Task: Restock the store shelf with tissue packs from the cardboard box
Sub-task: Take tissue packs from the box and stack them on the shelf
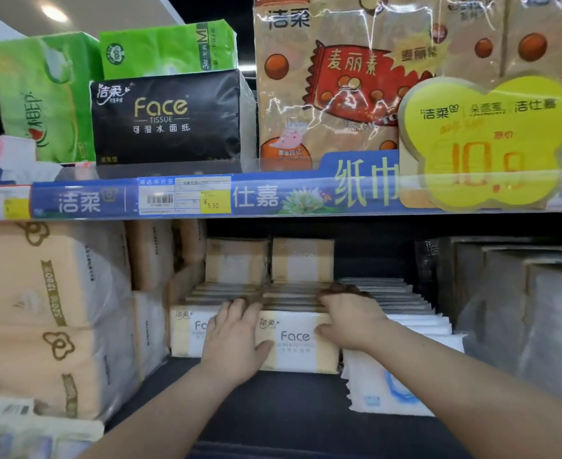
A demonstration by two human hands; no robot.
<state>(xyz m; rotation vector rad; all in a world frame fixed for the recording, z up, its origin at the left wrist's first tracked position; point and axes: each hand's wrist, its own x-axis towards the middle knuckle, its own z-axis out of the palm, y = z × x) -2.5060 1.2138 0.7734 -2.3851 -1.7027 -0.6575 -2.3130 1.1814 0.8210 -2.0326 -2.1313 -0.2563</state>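
Both hands grip the cream-and-white "Face" tissue pack point(298, 342) at front of the dark lower shelf point(273, 409), mid-row: left hand point(236, 336) on its left end, right hand point(349, 321) w/ fingers over top, thumb on face. Matching packs point(269, 260) stacked behind.

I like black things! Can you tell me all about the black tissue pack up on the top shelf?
The black tissue pack is a soft, shiny plastic block with gold "Face" lettering and white writing beneath. It stands upright at the front of the upper shelf, unopened. A green pack lies on top of it, and another green pack stands just left. No hand touches it.
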